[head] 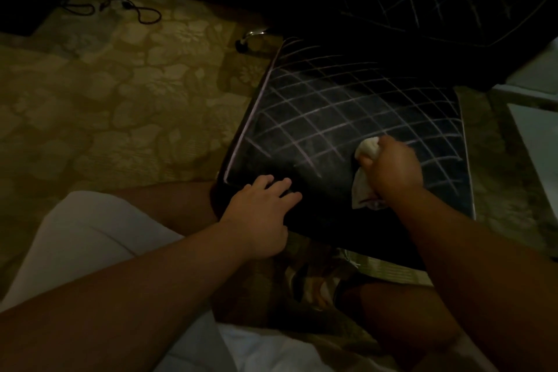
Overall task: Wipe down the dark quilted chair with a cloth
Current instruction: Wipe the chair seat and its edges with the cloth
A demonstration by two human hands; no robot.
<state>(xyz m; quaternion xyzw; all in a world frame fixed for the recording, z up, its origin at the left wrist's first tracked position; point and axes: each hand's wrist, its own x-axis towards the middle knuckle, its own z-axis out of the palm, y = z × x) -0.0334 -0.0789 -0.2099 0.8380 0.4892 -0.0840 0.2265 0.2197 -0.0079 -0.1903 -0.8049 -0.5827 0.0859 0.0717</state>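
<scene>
The dark quilted chair (326,112) fills the middle and upper right, its seat crossed by pale diamond stitching and its backrest rising behind. My right hand (392,169) grips a bunched white cloth (367,149) and presses it onto the right half of the seat; a loose end of the cloth trails below my wrist. My left hand (262,214) rests flat with fingers spread on the seat's front left edge.
A patterned olive carpet (120,106) covers the floor to the left. A black cable (114,7) lies coiled at the upper left near a dark object. A chrome chair leg with a caster (250,38) shows behind the seat. My knees and pale shorts are below.
</scene>
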